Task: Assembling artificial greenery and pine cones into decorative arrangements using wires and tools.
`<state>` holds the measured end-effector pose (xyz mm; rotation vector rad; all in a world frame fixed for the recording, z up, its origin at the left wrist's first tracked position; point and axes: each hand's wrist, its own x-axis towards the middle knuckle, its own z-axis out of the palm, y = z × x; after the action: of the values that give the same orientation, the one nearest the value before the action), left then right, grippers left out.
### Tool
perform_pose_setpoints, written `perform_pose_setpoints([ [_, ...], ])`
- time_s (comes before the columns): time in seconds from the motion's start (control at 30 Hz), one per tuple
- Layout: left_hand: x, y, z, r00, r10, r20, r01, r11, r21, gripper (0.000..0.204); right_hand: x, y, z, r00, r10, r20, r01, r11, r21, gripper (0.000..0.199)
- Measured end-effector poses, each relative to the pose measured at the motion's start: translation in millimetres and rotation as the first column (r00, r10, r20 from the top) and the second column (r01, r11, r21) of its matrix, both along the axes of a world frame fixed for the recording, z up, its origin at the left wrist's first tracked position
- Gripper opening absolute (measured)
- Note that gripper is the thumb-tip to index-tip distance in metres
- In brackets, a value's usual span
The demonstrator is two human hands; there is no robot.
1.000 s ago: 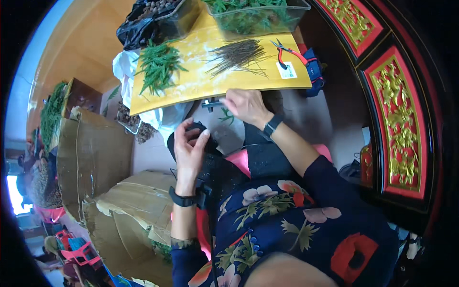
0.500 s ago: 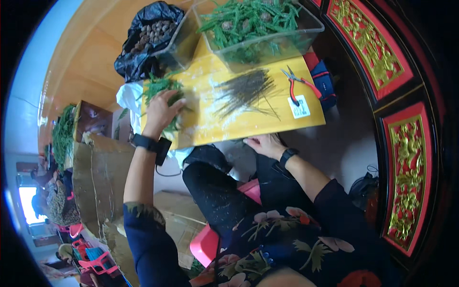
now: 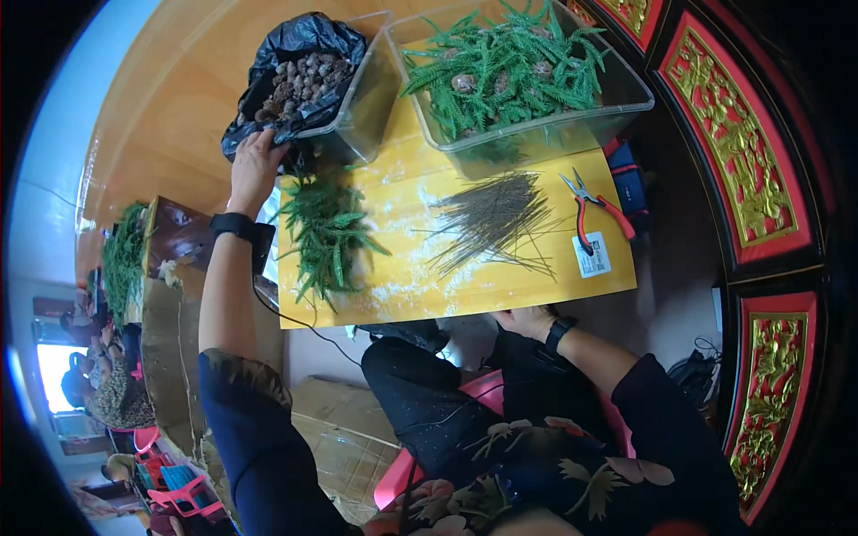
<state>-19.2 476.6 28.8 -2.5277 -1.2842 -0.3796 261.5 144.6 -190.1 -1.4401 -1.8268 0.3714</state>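
While left hand (image 3: 255, 165) fingers touch the black bag (image 3: 286, 62), right hand (image 3: 523, 322) rests below.

A black plastic bag (image 3: 299, 54) of brown cones sits open in a clear tub (image 3: 362, 98) at the far left of the yellow table (image 3: 500, 286), and the left hand (image 3: 255, 165) touches its near edge. A larger clear tub (image 3: 572, 121) of green sprigs stands to its right. A small white rectangular tag (image 3: 592, 255) lies near the table's right edge just beside red-handled pliers (image 3: 594, 210), and brown cardboard boxes (image 3: 170, 357) stand on the floor at near left.
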Motion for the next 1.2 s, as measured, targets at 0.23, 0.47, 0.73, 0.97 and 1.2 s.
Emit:
perform_pose_setpoints([
  [0.23,22.2,-27.4,12.0,1.0,0.001,0.017,0.001,0.994,-0.105,0.027,5.9,-1.5,-9.4,0.999,-0.019,0.05,0.022,0.997,-0.075,0.029],
  [0.47,3.7,23.8,47.0,0.988,-0.007,0.155,0.083,0.865,-0.495,0.039,8.3,-2.4,9.6,0.998,0.036,-0.042,-0.043,0.985,-0.169,0.026],
  [0.73,49.6,132.8,93.8,0.937,0.168,-0.305,-0.343,0.596,-0.726,0.05,5.6,-8.3,4.9,0.984,0.075,-0.161,-0.122,0.944,-0.308,0.028],
  [0.97,51.5,183.4,41.5,0.934,0.217,-0.284,-0.357,0.584,-0.729,0.066,11.6,-8.2,25.2,0.993,0.116,0.024,-0.109,0.971,-0.214,0.034],
  [1.2,52.2,203.7,5.7,0.962,0.228,-0.149,-0.25,0.521,-0.816,0.073,13.6,-15.6,10.6,0.918,0.217,0.332,-0.175,0.973,-0.153,0.038],
])
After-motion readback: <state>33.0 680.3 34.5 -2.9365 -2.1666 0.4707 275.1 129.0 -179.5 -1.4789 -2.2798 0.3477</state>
